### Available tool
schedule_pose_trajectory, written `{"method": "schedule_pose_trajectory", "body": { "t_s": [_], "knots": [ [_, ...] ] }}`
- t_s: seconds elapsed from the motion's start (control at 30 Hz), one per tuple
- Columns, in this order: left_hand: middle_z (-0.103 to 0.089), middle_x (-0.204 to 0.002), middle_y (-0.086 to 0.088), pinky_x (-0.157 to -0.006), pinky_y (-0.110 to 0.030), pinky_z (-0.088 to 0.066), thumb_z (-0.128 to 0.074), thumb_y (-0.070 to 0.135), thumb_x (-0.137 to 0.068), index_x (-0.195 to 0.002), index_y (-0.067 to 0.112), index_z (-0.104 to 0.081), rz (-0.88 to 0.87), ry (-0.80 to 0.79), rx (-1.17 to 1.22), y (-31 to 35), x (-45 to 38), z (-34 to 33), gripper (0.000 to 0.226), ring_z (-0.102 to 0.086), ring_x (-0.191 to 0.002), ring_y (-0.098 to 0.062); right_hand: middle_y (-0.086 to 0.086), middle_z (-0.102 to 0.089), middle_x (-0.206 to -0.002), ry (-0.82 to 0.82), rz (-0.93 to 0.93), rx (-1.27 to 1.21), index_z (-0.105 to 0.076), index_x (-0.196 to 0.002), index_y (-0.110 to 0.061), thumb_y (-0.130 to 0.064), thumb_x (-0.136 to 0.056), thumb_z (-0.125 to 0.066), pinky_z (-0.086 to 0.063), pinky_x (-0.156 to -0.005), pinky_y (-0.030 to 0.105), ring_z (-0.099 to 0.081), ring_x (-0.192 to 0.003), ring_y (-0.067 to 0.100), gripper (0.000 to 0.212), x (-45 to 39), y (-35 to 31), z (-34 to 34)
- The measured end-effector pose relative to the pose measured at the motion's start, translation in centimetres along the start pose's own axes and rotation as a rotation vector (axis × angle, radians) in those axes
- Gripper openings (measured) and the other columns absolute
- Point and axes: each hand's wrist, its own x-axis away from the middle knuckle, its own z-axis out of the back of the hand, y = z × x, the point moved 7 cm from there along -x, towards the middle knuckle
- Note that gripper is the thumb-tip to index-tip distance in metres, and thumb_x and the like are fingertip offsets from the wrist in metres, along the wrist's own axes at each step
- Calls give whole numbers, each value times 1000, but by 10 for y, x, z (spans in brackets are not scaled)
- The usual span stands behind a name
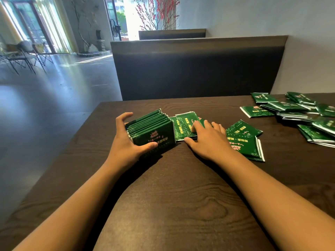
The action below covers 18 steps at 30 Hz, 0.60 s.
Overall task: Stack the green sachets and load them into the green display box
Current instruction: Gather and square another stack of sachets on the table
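Observation:
A row of several green sachets (154, 129) stands on edge on the dark wooden table (181, 196); my left hand (130, 140) clamps it, thumb on the near face, fingers curled round the far end. Just right of it a few green sachets (183, 124) lie flat and overlapping, and my right hand (208, 138) rests flat on them, fingertips pressing their near part. Two more flat sachets (244, 140) lie right of that hand. No green display box shows in this view.
A loose heap of green sachets (299, 113) spreads over the table's far right corner. A dark padded bench back (195, 69) rises behind the table. The table's left edge drops to a grey floor, with folding chairs (23, 57) far off.

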Motion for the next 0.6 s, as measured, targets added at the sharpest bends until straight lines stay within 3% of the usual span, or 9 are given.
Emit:
{"method": "schedule_pose_trajectory", "body": {
  "t_s": [0.1, 0.2, 0.4, 0.6],
  "knots": [
    [-57, -128, 0, -104, -37, -49, -96, 19, -67, -141, 41, -26, 5, 9, -17, -2, 0, 0, 105, -60, -114, -9, 6, -58, -125, 48, 15, -9, -47, -99, -29, -88, -81, -33, -33, -112, 55, -47, -125, 36, 64, 2, -1, 3],
    [-57, -129, 0, -105, -39, -50, -96, 18, -68, -142, 40, -26, 9, 6, -21, -1, 1, 1, 104, -60, -116, -12, 6, -60, -126, 66, 1, 10, -51, -99, -25, -89, -80, -32, -33, -110, 52, -48, -123, 34, 70, 1, -1, 6],
    [-58, -126, 3, -106, -48, -51, -95, 16, -68, -141, 41, -26, 21, 3, -19, -1, 1, 1, 103, -61, -116, -16, 1, -47, -124, 97, 19, -137, -45, -116, -30, -60, -84, -64, -32, -102, 45, -46, -120, 28, 48, 5, -6, 14],
    [-56, -123, 7, -107, -46, -51, -94, 14, -70, -142, 38, -26, 16, -10, -17, -1, -1, -1, 102, -60, -116, -15, 0, -36, -123, 236, 81, -363, -34, -140, -35, -26, -74, -81, -27, -94, 36, -45, -113, 20, 81, 5, -8, 24]
  ]
}}
